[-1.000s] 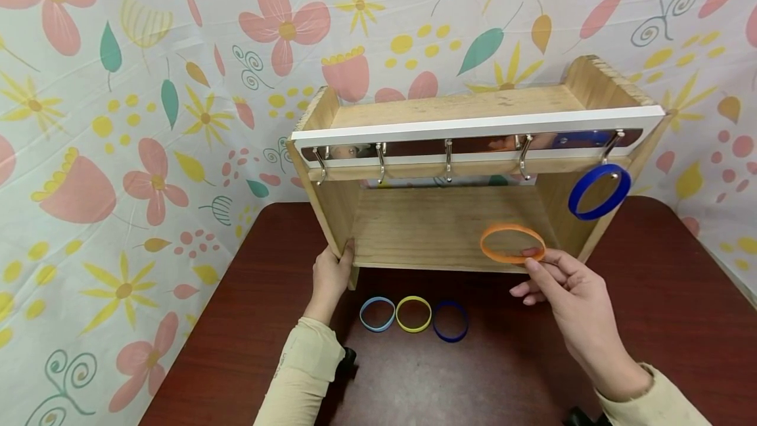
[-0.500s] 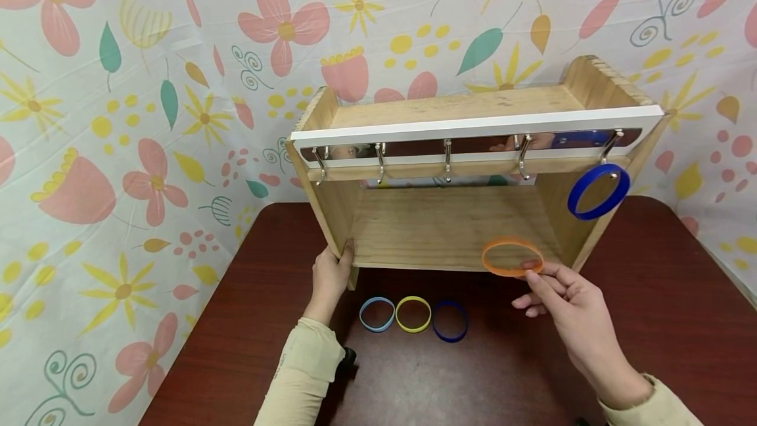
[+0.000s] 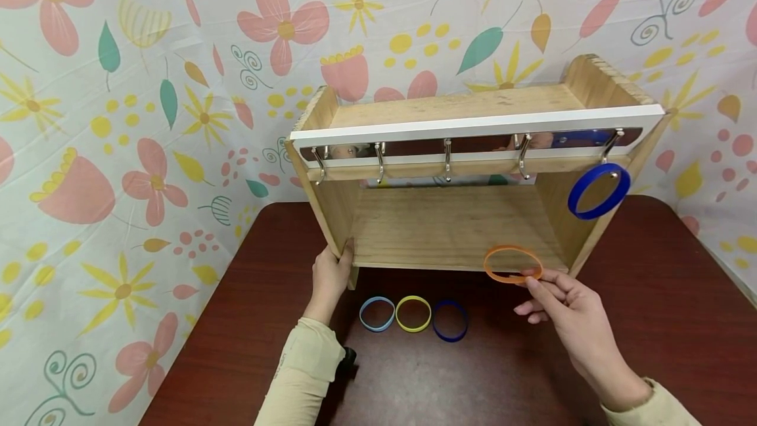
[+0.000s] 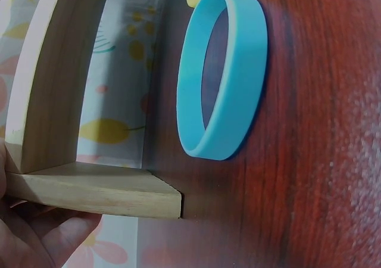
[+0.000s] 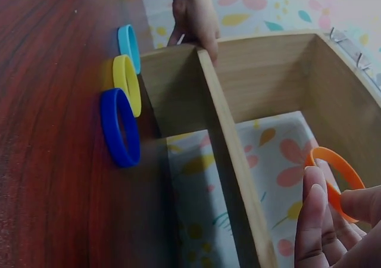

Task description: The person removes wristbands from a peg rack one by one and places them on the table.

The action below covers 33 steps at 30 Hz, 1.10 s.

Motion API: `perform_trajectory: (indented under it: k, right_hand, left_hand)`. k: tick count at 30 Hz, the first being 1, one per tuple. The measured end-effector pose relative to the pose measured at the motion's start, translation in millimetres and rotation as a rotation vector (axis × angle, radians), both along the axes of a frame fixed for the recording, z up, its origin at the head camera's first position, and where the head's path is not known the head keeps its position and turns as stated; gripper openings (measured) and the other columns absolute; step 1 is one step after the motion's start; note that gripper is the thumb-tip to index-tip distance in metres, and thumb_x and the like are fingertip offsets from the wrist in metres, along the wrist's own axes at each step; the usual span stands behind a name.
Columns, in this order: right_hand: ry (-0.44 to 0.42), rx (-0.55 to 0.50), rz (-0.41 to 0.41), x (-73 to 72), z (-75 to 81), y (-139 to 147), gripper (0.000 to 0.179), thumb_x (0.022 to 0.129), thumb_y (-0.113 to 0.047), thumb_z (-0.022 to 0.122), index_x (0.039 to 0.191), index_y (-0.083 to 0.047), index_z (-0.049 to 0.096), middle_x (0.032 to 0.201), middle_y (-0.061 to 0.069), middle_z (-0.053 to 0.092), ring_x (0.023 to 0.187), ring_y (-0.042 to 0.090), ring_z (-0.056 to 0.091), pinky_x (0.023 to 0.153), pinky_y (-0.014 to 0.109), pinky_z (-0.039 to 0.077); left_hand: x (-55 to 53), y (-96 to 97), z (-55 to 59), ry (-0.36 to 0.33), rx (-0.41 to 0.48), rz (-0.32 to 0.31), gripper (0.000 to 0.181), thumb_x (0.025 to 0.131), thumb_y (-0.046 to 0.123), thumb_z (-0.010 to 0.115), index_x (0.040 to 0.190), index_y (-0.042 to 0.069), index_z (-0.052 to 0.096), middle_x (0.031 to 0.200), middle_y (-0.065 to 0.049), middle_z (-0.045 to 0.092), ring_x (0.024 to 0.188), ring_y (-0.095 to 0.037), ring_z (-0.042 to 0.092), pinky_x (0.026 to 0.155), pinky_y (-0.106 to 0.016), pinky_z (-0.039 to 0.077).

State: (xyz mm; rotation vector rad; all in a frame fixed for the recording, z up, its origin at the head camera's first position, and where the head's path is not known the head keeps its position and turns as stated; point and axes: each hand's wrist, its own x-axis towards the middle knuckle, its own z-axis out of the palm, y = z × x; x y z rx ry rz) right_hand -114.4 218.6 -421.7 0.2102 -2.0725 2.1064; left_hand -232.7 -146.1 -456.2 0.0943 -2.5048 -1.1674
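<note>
Hands are being held well apart: by the left hand (image 3: pixel 331 276), the lower left corner of an open, pale wooden rack (image 3: pixel 443 225) is being gripped, while by the right hand (image 3: pixel 573 307) a thin orange ring (image 5: pixel 340 161) is being pinched between thumb and fingers, before the rack's lower right part. Most left-hand fingers are being hidden behind the wood, and both hands are being cut off by the borders of their own wrist views. By the rightmost silvery metal hook (image 3: pixel 612 144) a thick royal-blue ring (image 3: pixel 575 197) is being carried. On the red-brown, wood-grained bench (image 3: pixel 396 380), a light-blue ring (image 4: pixel 247 77), a yellow ring (image 5: pixel 120 77) and a navy ring (image 5: pixel 112 125) are being seen in a row; whether the first two are touching cannot be told. In the head view, the navy ring is being half lost against the dark surface. Rounded bench corners are being shown on either side of the rack, and a gap is being left between the orange ring and the row.
</note>
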Motion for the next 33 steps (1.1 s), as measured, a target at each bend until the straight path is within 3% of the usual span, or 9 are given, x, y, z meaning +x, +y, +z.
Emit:
perform_trajectory:
  k: [8, 16, 20, 26, 33]
  right_hand:
    - [-0.034, 0.008, 0.013, -0.7, -8.5, 2, 0.022, 0.1, -0.009, 0.056, 0.114, 0.007, 0.058, 0.094, -0.003, 0.074, 0.065, 0.018, 0.069, 0.054, 0.027, 0.053]
    - [-0.111, 0.069, 0.021, 0.6, -18.4, 5, 0.014, 0.1, -0.014, 0.058, 0.11, -0.01, 0.065, 0.089, -0.002, 0.074, 0.065, 0.018, 0.069, 0.054, 0.028, 0.053]
    - [-0.165, 0.126, 0.022, 1.8, -23.8, 7, 0.015, 0.1, -0.018, 0.058, 0.111, -0.011, 0.065, 0.09, -0.003, 0.074, 0.065, 0.02, 0.069, 0.054, 0.03, 0.054]
    - [-0.255, 0.186, 0.042, 0.7, -31.3, 8, 0.022, 0.1, -0.02, 0.058, 0.113, -0.004, 0.063, 0.092, -0.007, 0.073, 0.064, 0.021, 0.069, 0.056, 0.032, 0.055]
    - [-0.312, 0.226, 0.075, -1.5, -38.9, 6, 0.033, 0.099, -0.019, 0.059, 0.117, 0.009, 0.057, 0.094, 0.002, 0.074, 0.063, 0.021, 0.068, 0.057, 0.033, 0.055]
  left_hand:
    - [0.9, 0.0, 0.5, -0.008, 0.013, -0.009, 0.029, 0.099, 0.033, 0.058, 0.102, 0.007, 0.069, 0.083, -0.013, 0.07, 0.068, -0.026, 0.068, 0.055, -0.038, 0.055]
    - [0.7, 0.0, 0.3, -0.012, 0.011, -0.007, 0.029, 0.099, 0.034, 0.058, 0.1, 0.007, 0.069, 0.081, -0.013, 0.07, 0.067, -0.026, 0.067, 0.055, -0.037, 0.054]
    - [0.3, 0.2, 0.5, -0.014, 0.014, -0.008, 0.029, 0.099, 0.035, 0.058, 0.1, 0.007, 0.069, 0.082, -0.012, 0.07, 0.067, -0.025, 0.067, 0.055, -0.037, 0.054]
    - [0.4, 0.0, 1.1, -0.019, 0.022, -0.01, 0.03, 0.099, 0.035, 0.057, 0.101, 0.007, 0.069, 0.082, -0.013, 0.07, 0.067, -0.025, 0.067, 0.054, -0.037, 0.054]
    - [0.6, -0.2, 0.9, -0.019, 0.022, -0.017, 0.029, 0.099, 0.034, 0.058, 0.104, 0.008, 0.069, 0.084, -0.013, 0.07, 0.068, -0.026, 0.068, 0.055, -0.037, 0.054]
